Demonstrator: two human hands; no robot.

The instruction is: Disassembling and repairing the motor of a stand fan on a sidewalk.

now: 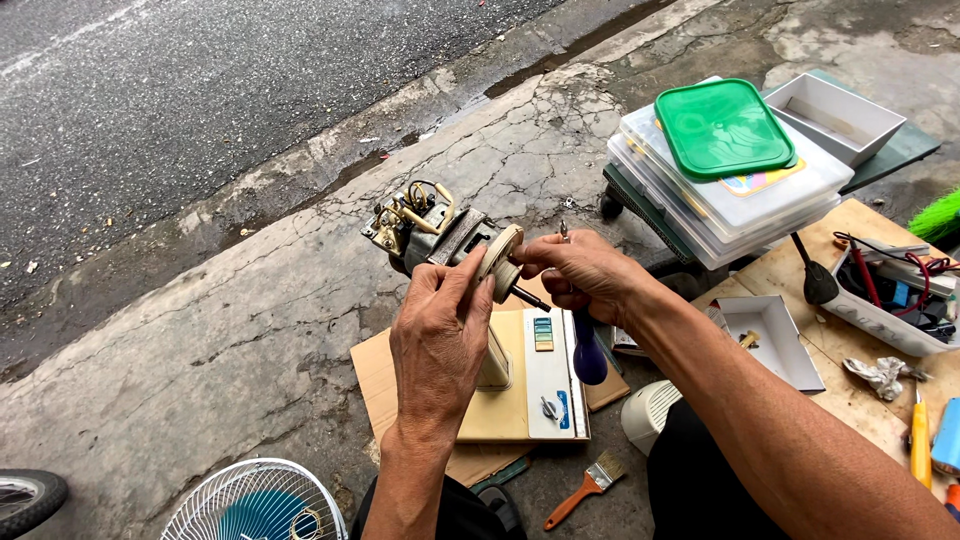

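The fan motor [432, 232] is held up above the fan base [520, 375], tilted, with its cream front cap [500, 262] facing the person and its dark shaft [530, 298] poking out toward the lower right. The left hand [440, 325] grips the motor from below, fingers closed on the cap and body. The right hand [585, 272] is clenched at the cap's right edge, touching it, and also holds a screwdriver [587, 350] whose blue handle hangs down from the fist while its metal tip [564, 231] sticks up above the knuckles.

The base lies flat on a sheet of cardboard [375, 375] on the cracked concrete ground [200, 330]. A brush [585, 490] with an orange handle lies just below the cardboard. At the bottom left sits a white fan grille [255, 500], and a tyre [25, 495] shows at the corner.

To the right, a small white tray [790, 350] rests on a wooden board [850, 400], near a crumpled bit of foil [880, 375] and a yellow knife [919, 440]. Further up, a stack of clear boxes [720, 205] carries a green lid [722, 128], with a white tub [835, 115] beside it. A bin of wires [895, 290] stands at the right edge. Asphalt road [150, 90] runs across the top left.
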